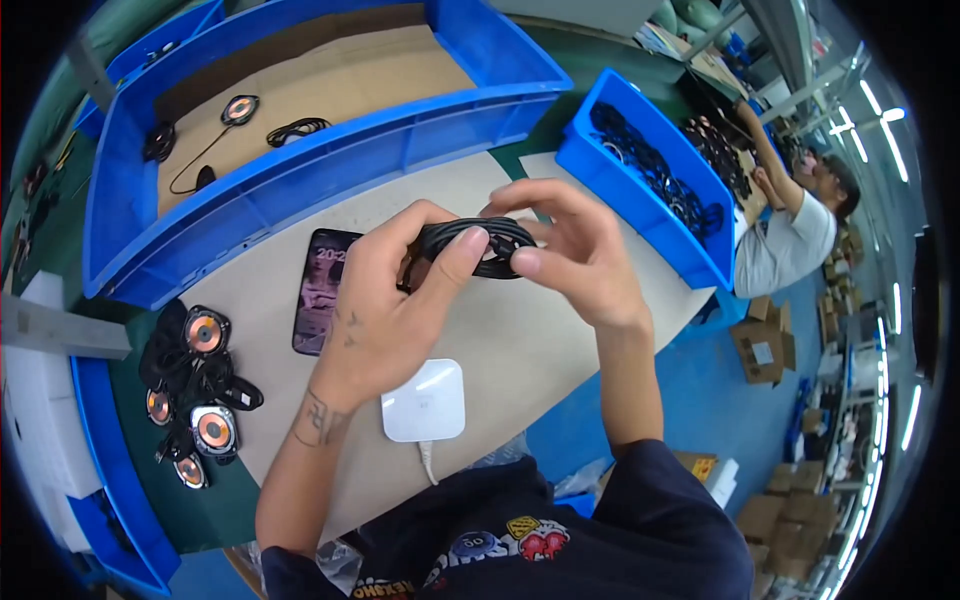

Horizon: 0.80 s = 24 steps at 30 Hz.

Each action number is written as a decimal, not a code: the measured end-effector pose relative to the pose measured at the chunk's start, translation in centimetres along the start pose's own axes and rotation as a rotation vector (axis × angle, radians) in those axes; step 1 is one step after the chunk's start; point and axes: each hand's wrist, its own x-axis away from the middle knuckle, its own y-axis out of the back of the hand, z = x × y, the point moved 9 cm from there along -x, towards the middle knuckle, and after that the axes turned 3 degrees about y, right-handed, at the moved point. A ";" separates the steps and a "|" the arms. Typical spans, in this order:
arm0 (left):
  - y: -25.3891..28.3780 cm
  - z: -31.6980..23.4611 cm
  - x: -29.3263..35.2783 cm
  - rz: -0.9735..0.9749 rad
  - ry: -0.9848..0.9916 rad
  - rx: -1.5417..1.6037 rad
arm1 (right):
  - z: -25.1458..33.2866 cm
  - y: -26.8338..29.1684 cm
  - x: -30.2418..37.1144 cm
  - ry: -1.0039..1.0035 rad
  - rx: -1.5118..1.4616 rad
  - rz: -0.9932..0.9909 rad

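A coiled black cable [465, 240] is held above the table in front of me. My left hand [395, 290] grips the coil, its thumb pressed across the top. My right hand [580, 255] is at the coil's right end, with thumb and index finger curved around it; the thumb tip appears to touch the loops. Below the hands, a white square pad [424, 402] with a white cord lies on the table. A phone with a lit screen [322, 290] lies partly behind my left hand.
A large blue bin [330, 155] holds a few coiled cables and a round copper-coloured charger [239, 110]. Another blue bin [640, 180] at the right is full of black cables. Several round chargers [205, 330] lie at the left. A person [790, 230] works at far right.
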 end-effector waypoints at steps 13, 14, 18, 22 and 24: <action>-10.1 4.2 -5.3 0.398 -0.180 -0.733 | 1.5 6.7 6.1 -0.066 1.117 -0.385; -10.5 4.0 -5.4 0.391 -0.277 -0.796 | 0.9 7.4 6.4 -0.137 1.045 -0.436; -10.1 7.6 -7.3 0.529 -0.109 -0.714 | -2.3 10.1 6.9 -0.246 0.617 -0.445; -8.0 9.6 -9.2 0.512 0.024 -0.542 | -5.2 11.3 7.9 -0.300 0.380 -0.374; -6.6 10.1 -9.8 0.441 0.100 -0.404 | -6.3 10.9 8.1 -0.317 0.281 -0.293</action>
